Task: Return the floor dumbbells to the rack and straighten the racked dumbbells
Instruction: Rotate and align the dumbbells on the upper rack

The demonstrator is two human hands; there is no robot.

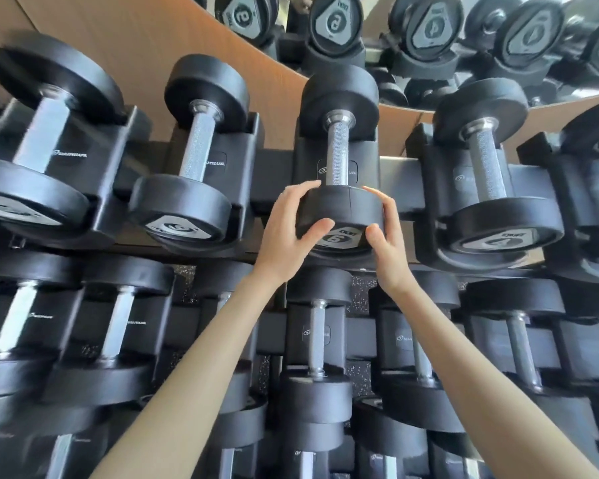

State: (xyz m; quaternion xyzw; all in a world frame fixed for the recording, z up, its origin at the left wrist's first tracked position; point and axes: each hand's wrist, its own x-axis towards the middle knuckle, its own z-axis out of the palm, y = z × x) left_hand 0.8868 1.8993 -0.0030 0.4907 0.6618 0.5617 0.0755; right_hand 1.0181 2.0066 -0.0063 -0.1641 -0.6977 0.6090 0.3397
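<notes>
A black dumbbell marked 6 (339,205) lies in its cradle on the top tier of the black rack (270,174), chrome handle pointing away from me. My left hand (287,229) grips the left side of its near head, thumb on the front face. My right hand (386,236) holds the right side of the same head, thumb beside the number plate. Both forearms reach up from the bottom of the view.
Another dumbbell (187,188) sits in the cradle to the left and a 4 dumbbell (491,202) to the right. Lower tiers hold several more dumbbells (317,340). A mirror (429,36) behind the rack reflects the top row. Speckled floor shows between tiers.
</notes>
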